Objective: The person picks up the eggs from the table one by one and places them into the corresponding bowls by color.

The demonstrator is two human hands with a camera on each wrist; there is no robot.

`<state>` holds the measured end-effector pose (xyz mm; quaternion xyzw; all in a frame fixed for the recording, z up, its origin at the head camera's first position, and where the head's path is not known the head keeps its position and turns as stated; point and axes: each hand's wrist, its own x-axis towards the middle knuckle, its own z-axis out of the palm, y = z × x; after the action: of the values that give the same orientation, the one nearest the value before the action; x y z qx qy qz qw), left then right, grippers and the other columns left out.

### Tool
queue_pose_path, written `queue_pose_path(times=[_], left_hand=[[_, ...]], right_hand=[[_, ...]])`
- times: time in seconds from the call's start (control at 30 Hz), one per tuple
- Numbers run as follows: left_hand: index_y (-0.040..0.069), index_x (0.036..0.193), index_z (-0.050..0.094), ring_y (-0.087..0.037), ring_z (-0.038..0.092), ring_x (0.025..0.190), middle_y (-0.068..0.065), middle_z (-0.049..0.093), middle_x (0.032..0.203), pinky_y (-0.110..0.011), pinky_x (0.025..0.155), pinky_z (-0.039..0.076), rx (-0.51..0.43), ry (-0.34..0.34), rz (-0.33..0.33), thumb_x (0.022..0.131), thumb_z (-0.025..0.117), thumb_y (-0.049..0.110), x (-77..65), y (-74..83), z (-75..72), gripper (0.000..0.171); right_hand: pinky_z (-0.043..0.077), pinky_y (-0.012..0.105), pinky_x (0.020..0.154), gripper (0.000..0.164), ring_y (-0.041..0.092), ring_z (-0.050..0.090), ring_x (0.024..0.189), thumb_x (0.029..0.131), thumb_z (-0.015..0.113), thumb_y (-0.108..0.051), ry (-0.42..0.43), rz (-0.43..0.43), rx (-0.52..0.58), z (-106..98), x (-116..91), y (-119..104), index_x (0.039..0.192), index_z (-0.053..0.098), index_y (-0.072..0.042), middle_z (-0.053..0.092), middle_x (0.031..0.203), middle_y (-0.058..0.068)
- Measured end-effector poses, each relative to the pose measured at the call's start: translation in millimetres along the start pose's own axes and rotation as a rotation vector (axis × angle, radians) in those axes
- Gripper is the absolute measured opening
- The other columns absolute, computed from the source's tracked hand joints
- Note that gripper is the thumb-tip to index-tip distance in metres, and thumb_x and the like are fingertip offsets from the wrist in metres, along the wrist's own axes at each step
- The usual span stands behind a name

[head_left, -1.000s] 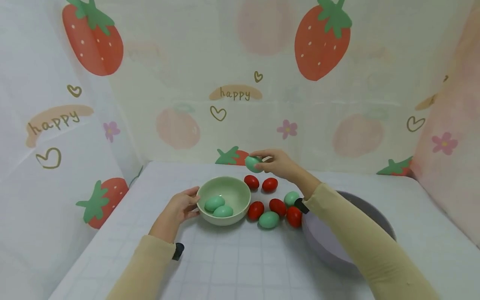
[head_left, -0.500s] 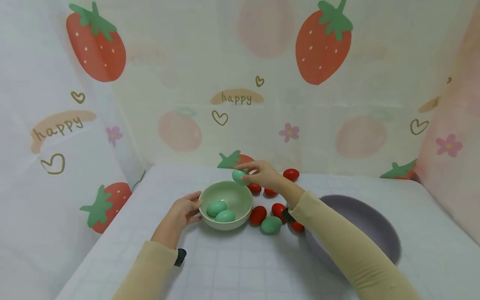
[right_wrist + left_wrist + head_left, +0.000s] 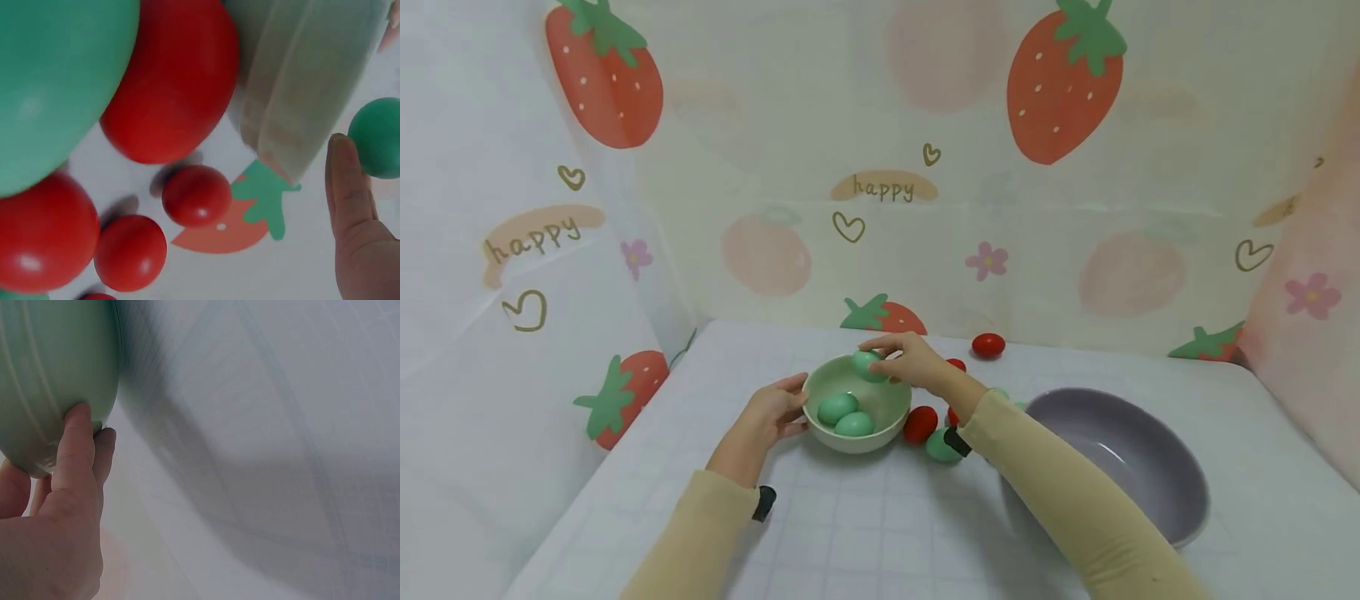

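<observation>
My left hand (image 3: 767, 417) grips the side of a pale green bowl (image 3: 857, 445), thumb by the rim and fingers (image 3: 78, 444) against its outer wall and underside. Two mint-green eggs (image 3: 837, 408) lie together inside the bowl. Over the bowl's back rim, my right hand (image 3: 917, 364) pinches another green egg (image 3: 865, 364) between thumb and fingers. In the right wrist view, that green egg (image 3: 380, 137) shows at the right edge by the fingertips, beside the bowl's outer wall (image 3: 306, 81).
Right of the bowl, several red eggs (image 3: 921, 425) and a green egg (image 3: 943, 447) lie on the table, partly hidden by my right arm. One red egg (image 3: 988, 346) sits farther back. A large purple-grey basin (image 3: 1120, 471) stands at the right, partly behind the sleeve.
My right hand has carried its green egg left and down, from behind the red eggs to over the bowl. My left hand keeps hold of the bowl.
</observation>
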<state>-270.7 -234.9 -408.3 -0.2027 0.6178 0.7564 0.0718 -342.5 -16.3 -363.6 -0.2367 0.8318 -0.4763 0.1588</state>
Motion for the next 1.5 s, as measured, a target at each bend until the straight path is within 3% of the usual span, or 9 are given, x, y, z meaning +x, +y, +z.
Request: queue_pose_path(times=[0.3, 0.43, 0.6, 0.73, 1.0, 1.17, 1.5], left_hand=[[0.007, 0.148, 0.040, -0.034, 0.040, 0.134, -0.017, 0.039, 0.150, -0.051, 0.105, 0.037, 0.018, 0.000, 0.000, 0.099, 0.048, -0.002, -1.2, 0.8, 4.1, 0.050], [0.007, 0.148, 0.041, -0.033, 0.041, 0.134, -0.017, 0.039, 0.150, -0.050, 0.105, 0.038, 0.030, -0.010, 0.009, 0.099, 0.050, 0.000, -0.4, -0.8, 2.6, 0.050], [0.007, 0.146, 0.045, -0.031, 0.045, 0.132, -0.016, 0.043, 0.148, -0.049, 0.101, 0.042, 0.024, -0.012, 0.013, 0.097, 0.056, 0.001, 3.3, -2.7, -0.1, 0.051], [0.007, 0.148, 0.041, -0.032, 0.041, 0.134, -0.017, 0.040, 0.150, -0.050, 0.105, 0.038, 0.025, -0.003, 0.010, 0.099, 0.050, 0.000, 2.5, -1.6, 4.3, 0.050], [0.007, 0.149, 0.038, -0.032, 0.039, 0.136, -0.016, 0.037, 0.151, -0.051, 0.106, 0.037, 0.025, -0.006, -0.002, 0.100, 0.047, 0.000, 2.1, -0.3, 6.8, 0.050], [0.007, 0.149, 0.039, -0.033, 0.039, 0.136, -0.017, 0.037, 0.151, -0.051, 0.105, 0.037, 0.021, 0.001, 0.001, 0.100, 0.048, -0.001, 3.8, -0.2, 4.1, 0.050], [0.007, 0.149, 0.039, -0.034, 0.039, 0.136, -0.017, 0.037, 0.151, -0.051, 0.105, 0.037, 0.024, 0.006, 0.000, 0.100, 0.047, -0.001, 4.9, 1.0, 1.1, 0.050]], right_hand=[[0.050, 0.028, 0.074, 0.032, 0.021, 0.052, 0.091, 0.090, 0.069, -0.010, 0.041, 0.055, -0.120, 20, 8, 8, 0.123, 0.069, -0.011, 0.059, 0.110, 0.010], [0.048, 0.028, 0.076, 0.029, 0.020, 0.048, 0.094, 0.089, 0.070, -0.007, 0.087, 0.061, -0.182, 30, 12, 10, 0.119, 0.071, -0.009, 0.060, 0.112, 0.009], [0.049, 0.033, 0.084, 0.028, 0.021, 0.052, 0.097, 0.088, 0.071, -0.004, 0.134, 0.083, -0.225, 39, 15, 9, 0.115, 0.072, -0.007, 0.057, 0.124, 0.013], [0.048, 0.037, 0.092, 0.029, 0.023, 0.054, 0.104, 0.087, 0.071, -0.004, 0.152, 0.112, -0.243, 42, 16, 10, 0.116, 0.072, -0.007, 0.056, 0.130, 0.013], [0.044, 0.039, 0.099, 0.028, 0.026, 0.050, 0.120, 0.086, 0.073, -0.006, 0.154, 0.139, -0.293, 50, 20, 15, 0.114, 0.072, -0.007, 0.058, 0.128, 0.012], [0.047, 0.035, 0.095, 0.029, 0.024, 0.053, 0.118, 0.084, 0.076, -0.009, 0.163, 0.128, -0.352, 54, 24, 16, 0.113, 0.073, -0.008, 0.063, 0.123, 0.008], [0.048, 0.041, 0.095, 0.031, 0.028, 0.050, 0.120, 0.084, 0.074, -0.004, 0.158, 0.159, -0.255, 43, 20, 10, 0.115, 0.072, -0.007, 0.056, 0.130, 0.013]])
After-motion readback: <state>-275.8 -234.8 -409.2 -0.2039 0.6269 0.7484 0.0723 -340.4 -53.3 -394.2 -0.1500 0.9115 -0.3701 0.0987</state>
